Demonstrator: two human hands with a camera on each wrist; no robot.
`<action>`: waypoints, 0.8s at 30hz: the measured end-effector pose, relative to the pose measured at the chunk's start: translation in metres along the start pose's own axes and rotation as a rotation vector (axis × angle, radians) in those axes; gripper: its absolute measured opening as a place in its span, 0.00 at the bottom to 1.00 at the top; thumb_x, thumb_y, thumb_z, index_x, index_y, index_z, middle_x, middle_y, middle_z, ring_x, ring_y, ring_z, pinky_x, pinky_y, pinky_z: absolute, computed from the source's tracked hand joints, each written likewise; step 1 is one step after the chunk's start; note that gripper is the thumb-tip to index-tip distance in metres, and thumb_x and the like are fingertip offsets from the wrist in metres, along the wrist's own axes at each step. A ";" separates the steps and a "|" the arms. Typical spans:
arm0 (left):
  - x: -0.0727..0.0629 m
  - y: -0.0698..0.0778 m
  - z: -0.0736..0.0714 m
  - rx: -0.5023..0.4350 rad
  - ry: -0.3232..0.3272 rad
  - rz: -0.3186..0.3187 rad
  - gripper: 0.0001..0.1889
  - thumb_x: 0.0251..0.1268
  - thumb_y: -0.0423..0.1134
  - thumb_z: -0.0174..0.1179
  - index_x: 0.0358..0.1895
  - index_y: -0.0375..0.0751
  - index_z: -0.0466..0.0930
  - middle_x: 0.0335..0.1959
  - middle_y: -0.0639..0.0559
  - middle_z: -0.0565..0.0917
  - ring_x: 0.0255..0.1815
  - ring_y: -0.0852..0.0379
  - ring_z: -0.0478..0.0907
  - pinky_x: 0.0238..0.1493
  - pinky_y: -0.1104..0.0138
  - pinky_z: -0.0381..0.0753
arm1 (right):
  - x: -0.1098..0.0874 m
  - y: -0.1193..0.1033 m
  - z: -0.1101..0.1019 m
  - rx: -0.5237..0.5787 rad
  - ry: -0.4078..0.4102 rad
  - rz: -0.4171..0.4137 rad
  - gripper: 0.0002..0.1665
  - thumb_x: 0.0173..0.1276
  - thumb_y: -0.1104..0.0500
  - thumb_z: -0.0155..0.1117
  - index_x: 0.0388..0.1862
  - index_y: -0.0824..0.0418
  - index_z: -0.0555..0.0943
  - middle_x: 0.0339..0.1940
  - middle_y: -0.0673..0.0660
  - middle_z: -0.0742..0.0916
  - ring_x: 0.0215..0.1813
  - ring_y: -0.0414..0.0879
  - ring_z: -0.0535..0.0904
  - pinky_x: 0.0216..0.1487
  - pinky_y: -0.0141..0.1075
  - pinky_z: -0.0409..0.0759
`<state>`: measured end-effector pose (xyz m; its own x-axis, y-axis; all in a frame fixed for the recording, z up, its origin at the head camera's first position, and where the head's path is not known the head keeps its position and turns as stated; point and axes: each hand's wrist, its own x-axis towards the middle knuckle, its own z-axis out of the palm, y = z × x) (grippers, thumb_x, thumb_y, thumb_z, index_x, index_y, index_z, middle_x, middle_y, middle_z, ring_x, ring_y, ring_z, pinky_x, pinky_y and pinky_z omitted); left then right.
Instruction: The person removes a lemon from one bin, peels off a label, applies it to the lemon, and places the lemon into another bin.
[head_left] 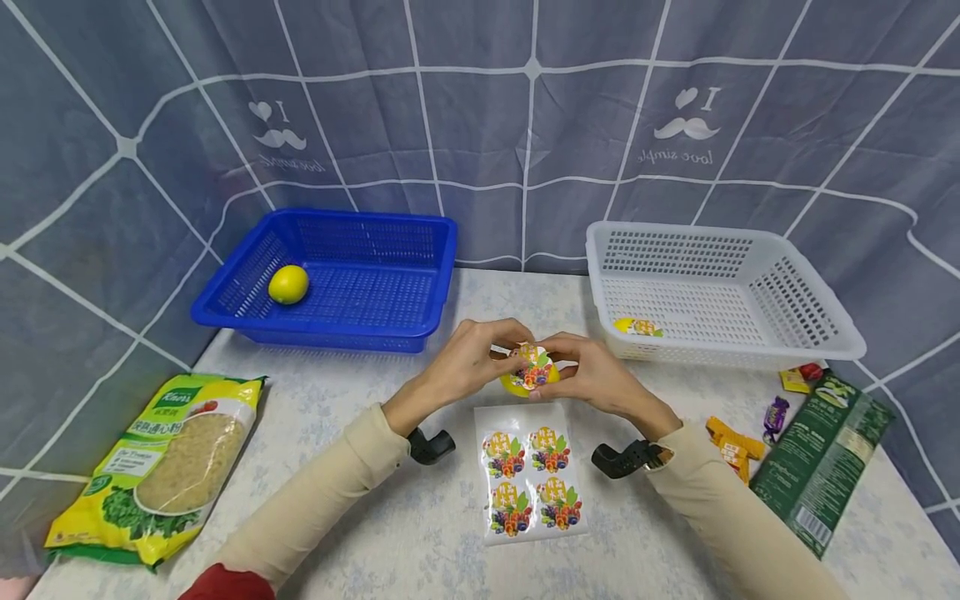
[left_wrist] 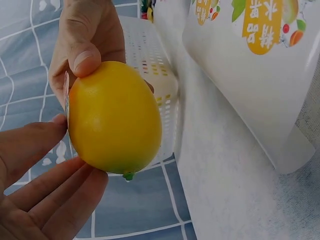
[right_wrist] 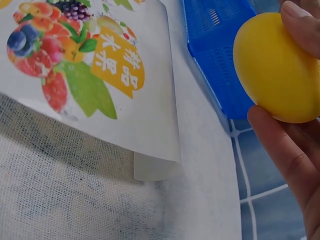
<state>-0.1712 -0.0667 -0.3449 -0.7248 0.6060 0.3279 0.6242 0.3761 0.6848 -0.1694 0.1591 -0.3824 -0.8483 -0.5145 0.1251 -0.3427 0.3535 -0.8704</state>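
Both hands hold a yellow lemon [left_wrist: 117,120] above the table, between the two baskets. A round fruit-print sticker [head_left: 534,367] sits on the lemon's side toward me; in the left wrist view one edge stands slightly off the skin. My left hand [head_left: 468,362] has its thumb on the sticker and its fingers against the lemon from behind and below. On the other side, my right hand [head_left: 600,379] grips the lemon between thumb and fingers. Below the hands lies a white sheet [head_left: 517,417] with several more fruit stickers, its edge curling up in the wrist views.
A blue basket [head_left: 341,332] at back left holds another lemon [head_left: 288,284]. In the white basket [head_left: 592,275] at back right lies a stickered lemon [head_left: 624,325]. A yellow pasta bag [head_left: 161,467] lies left; a green packet [head_left: 825,462] and wrapped candies [head_left: 735,446] lie right.
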 end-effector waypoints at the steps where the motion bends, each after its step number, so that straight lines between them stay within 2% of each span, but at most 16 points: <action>1: 0.000 0.000 0.000 0.006 -0.001 0.005 0.07 0.64 0.33 0.66 0.44 0.37 0.86 0.45 0.45 0.87 0.47 0.53 0.85 0.44 0.71 0.83 | 0.000 0.000 0.000 -0.007 0.005 -0.008 0.34 0.50 0.54 0.82 0.58 0.56 0.82 0.55 0.52 0.82 0.56 0.50 0.80 0.50 0.38 0.83; 5: -0.001 -0.001 -0.001 0.018 -0.022 0.027 0.05 0.64 0.33 0.66 0.39 0.37 0.89 0.47 0.44 0.87 0.49 0.53 0.84 0.46 0.72 0.82 | -0.001 -0.001 0.000 -0.045 0.019 -0.028 0.35 0.50 0.52 0.82 0.58 0.56 0.82 0.56 0.51 0.82 0.56 0.49 0.79 0.49 0.38 0.83; 11: -0.001 -0.002 -0.002 -0.010 -0.053 0.041 0.08 0.65 0.33 0.65 0.45 0.37 0.89 0.51 0.44 0.85 0.53 0.52 0.82 0.47 0.69 0.82 | -0.005 -0.005 -0.001 -0.073 0.039 -0.066 0.35 0.49 0.53 0.82 0.58 0.58 0.83 0.56 0.51 0.83 0.56 0.49 0.79 0.47 0.38 0.83; 17: -0.001 -0.003 -0.002 -0.047 -0.097 0.003 0.13 0.66 0.36 0.65 0.51 0.40 0.87 0.58 0.44 0.81 0.60 0.51 0.78 0.49 0.63 0.83 | -0.006 -0.010 -0.002 -0.094 0.042 -0.076 0.33 0.49 0.52 0.82 0.57 0.54 0.84 0.55 0.47 0.83 0.56 0.44 0.80 0.47 0.36 0.83; 21: 0.000 -0.003 -0.003 -0.122 -0.133 -0.024 0.18 0.61 0.40 0.70 0.54 0.41 0.85 0.61 0.43 0.79 0.64 0.51 0.75 0.52 0.64 0.81 | -0.008 -0.016 -0.005 -0.099 0.035 -0.065 0.32 0.49 0.50 0.83 0.56 0.51 0.84 0.54 0.45 0.83 0.55 0.43 0.79 0.48 0.37 0.83; 24: 0.001 -0.004 -0.003 -0.193 -0.150 -0.032 0.21 0.57 0.39 0.72 0.55 0.40 0.84 0.62 0.43 0.78 0.65 0.52 0.74 0.52 0.66 0.81 | -0.009 -0.020 -0.009 -0.107 0.036 -0.065 0.32 0.49 0.48 0.83 0.55 0.50 0.84 0.54 0.45 0.84 0.55 0.43 0.78 0.48 0.37 0.83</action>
<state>-0.1748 -0.0696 -0.3452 -0.6826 0.6988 0.2139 0.5241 0.2642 0.8096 -0.1581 0.1634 -0.3620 -0.8362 -0.5111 0.1987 -0.4371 0.4024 -0.8044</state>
